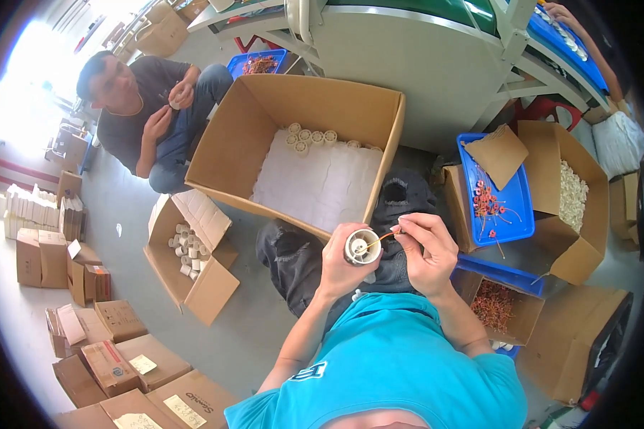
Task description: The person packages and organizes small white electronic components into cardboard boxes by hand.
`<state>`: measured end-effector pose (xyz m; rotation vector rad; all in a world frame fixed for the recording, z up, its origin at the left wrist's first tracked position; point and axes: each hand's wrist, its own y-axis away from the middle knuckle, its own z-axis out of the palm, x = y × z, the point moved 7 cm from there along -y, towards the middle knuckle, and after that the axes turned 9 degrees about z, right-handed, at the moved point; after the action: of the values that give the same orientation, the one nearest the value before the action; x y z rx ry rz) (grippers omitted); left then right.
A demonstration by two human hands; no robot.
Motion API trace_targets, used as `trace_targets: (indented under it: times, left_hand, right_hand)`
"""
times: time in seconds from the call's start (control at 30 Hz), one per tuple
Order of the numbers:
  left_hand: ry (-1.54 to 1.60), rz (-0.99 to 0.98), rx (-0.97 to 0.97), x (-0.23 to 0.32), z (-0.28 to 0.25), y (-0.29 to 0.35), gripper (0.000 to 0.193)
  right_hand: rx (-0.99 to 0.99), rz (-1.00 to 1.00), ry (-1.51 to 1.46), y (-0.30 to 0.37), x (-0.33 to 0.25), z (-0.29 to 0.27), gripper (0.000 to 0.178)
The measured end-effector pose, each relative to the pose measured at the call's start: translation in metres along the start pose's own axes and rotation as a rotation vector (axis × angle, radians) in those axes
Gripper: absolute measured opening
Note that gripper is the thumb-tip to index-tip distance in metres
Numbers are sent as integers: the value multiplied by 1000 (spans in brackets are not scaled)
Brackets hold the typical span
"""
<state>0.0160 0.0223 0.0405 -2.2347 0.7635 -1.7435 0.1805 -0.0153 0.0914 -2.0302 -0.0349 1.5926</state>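
My left hand [334,270] is wrapped round a white plastic cylinder [351,255], its open end facing up and a round hub showing inside. A thin orange-yellow wire [387,235] runs out of that opening to my right hand [432,259], whose thumb and fingertips pinch its end. Just beyond my hands stands a large open carton [225,182]. Against its far wall sit several white slotted round parts [301,146], on a pale sheet [308,179] that covers the carton's bottom.
At right, a blue tray [528,207] holds red wired parts [488,202]; beyond it is a carton of white pieces [572,193]. Nearer is a box of red wires [495,304]. A carton of white cylinders [188,250] stands left. A co-worker [140,107] sits far left.
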Motion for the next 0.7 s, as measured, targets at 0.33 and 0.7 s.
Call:
trace_targets:
  times: [0.33, 0.7]
  left_hand:
    - [5, 29, -2, 2, 2, -1, 49]
    - [-177, 216, -102, 6, 22, -6, 44]
  right_hand:
    - [-164, 64, 101, 1, -1, 7, 27]
    - [-482, 191, 211, -6, 11, 28, 22]
